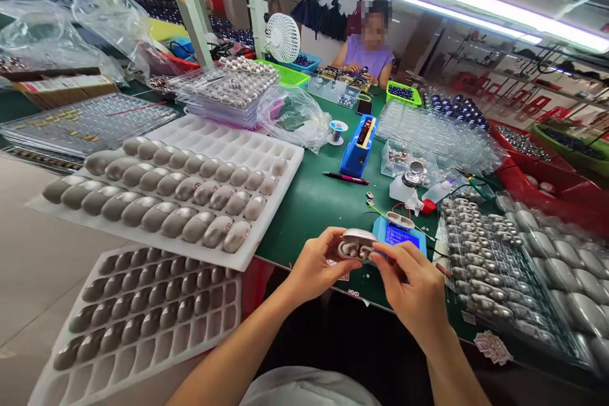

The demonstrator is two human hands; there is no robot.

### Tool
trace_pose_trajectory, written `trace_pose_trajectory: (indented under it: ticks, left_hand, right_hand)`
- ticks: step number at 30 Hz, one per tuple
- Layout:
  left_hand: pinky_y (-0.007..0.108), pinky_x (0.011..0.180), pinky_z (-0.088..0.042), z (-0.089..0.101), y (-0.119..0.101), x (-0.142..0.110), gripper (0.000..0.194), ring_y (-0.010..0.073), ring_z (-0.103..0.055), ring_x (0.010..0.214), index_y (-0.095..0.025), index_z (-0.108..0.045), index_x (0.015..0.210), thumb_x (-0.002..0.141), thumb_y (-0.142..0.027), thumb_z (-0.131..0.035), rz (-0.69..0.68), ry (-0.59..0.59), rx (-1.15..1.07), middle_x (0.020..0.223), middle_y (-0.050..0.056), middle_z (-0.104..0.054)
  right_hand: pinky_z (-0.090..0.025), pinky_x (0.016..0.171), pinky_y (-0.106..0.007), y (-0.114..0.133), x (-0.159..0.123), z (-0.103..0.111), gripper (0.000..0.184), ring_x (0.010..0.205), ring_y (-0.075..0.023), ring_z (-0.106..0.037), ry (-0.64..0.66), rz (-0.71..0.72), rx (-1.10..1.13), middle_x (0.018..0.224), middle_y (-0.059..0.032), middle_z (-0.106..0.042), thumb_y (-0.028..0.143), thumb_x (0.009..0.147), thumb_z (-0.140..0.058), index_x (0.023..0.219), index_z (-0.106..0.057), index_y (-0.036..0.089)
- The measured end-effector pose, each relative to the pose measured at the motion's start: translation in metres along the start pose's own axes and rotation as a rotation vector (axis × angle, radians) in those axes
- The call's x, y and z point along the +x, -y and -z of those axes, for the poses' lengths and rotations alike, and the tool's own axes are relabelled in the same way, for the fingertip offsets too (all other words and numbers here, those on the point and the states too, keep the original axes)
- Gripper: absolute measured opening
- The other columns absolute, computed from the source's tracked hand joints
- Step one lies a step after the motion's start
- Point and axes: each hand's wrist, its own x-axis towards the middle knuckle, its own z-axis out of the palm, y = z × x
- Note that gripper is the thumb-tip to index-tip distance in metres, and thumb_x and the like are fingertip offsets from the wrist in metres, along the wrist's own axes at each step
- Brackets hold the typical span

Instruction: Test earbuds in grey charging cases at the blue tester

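Observation:
An earbud charging case (358, 236), silvery beige with its lid raised, is held up near the front edge of the table. My left hand (320, 261) grips its left end between thumb and fingers. The thumb and fingertips of my right hand (413, 276) close on its right end. Earbuds (354, 250) sit inside the case, partly covered by my fingers. Just behind my right hand is a blue meter with a lit screen (402, 236), and another open case (400, 221) with wires lies at its top edge.
At left stand white foam trays (285, 184) of closed cases, one lower than the table. A blue tape dispenser (358, 146), a pen (345, 177) and a solder spool (337, 130) lie ahead. Trays of earbuds (480, 260) fill the right. A person (368, 54) sits opposite.

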Motion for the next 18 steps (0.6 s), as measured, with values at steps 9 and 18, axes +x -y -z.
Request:
trace_pose_trajectory:
  ticks: [9, 18]
  left_hand:
    - [0.025, 0.061, -0.057, 0.003, 0.000, -0.001, 0.044, 0.0178, -0.067, 0.074, -0.019, -0.056, 0.111, 0.076, -0.033, -0.078, 0.038, 0.051, -0.060, 0.095, 0.005, -0.070]
    - [0.022, 0.061, -0.054, 0.003, 0.001, 0.000, 0.041, 0.0148, -0.063, 0.071, -0.019, -0.058, 0.111, 0.076, -0.031, -0.077, 0.025, 0.039, 0.010, 0.088, 0.001, -0.069]
  right_hand:
    - [-0.048, 0.058, -0.024, 0.004, 0.002, -0.002, 0.010, 0.064, -0.0124, -0.058, 0.031, -0.017, 0.009, 0.082, -0.0025, -0.062, 0.019, 0.096, -0.057, 0.100, -0.067, 0.019]
    - [-0.049, 0.066, -0.025, 0.013, 0.010, -0.010, 0.015, 0.070, -0.0140, -0.062, 0.054, 0.077, -0.106, 0.081, -0.0034, -0.061, 0.021, 0.099, -0.052, 0.099, -0.067, 0.017]
